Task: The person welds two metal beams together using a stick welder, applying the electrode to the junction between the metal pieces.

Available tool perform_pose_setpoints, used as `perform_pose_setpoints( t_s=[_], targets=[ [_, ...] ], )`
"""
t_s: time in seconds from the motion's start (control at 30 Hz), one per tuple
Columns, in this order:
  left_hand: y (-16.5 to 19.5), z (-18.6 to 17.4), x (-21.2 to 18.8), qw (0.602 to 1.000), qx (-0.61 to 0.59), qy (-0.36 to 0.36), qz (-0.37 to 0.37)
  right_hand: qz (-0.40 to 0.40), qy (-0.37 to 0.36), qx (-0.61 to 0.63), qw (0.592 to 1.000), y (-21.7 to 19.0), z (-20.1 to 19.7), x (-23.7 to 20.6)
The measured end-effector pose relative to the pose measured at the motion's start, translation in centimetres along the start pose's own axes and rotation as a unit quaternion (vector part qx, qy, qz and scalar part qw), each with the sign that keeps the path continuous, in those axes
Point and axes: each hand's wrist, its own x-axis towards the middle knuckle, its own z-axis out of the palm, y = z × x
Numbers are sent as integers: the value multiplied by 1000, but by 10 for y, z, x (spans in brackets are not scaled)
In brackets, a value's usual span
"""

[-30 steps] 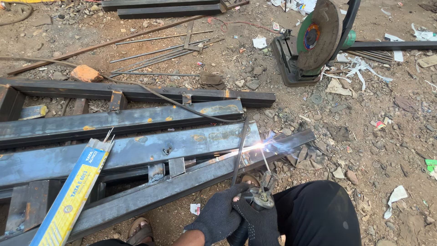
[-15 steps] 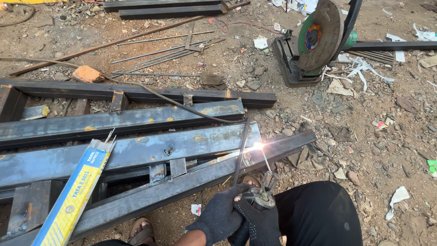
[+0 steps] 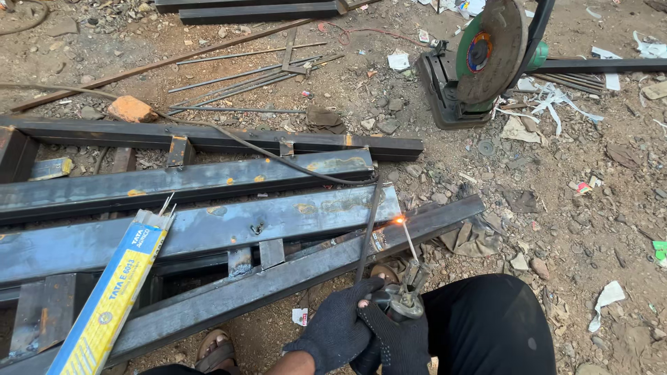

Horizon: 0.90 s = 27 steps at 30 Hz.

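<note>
Both gloved hands — left (image 3: 333, 333), right (image 3: 392, 340) — clamped round holder (image 3: 403, 302); rod (image 3: 410, 239) thin, stiff, brittle, tip glowing — hold by holder only; frame (image 3: 278, 222) heavy, rigid

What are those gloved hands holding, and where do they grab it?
Both gloved hands, left hand and right hand, grip a welding electrode holder by its handle; its rod glows at the tip against the steel tube.

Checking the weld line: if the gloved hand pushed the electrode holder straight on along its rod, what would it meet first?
Probably the steel tube, where the welding rod glows; the right hand grips the electrode holder.
</note>
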Motion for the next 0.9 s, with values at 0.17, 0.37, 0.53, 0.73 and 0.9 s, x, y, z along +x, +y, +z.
perform_pose_setpoints(
  t_s=[0.17,0.37,0.53,0.73,0.9],
  targets=[
    [8,-3,-1,1000,17,-3,-8,24,-23,-4,999,4,1,4],
    [13,-3,2,997,16,-10,-78,24,-29,185,982,-11,-3,-7],
    [5,-1,3,1000,19,22,-8,31,-24,177,983,-19,-3,-9],
    [10,-2,3,999,27,17,-23,29,-27,210,977,-21,-4,-12],
    [14,-5,3,992,22,-29,-124,34,-27,228,973,-25,-6,-12]
  ],
)
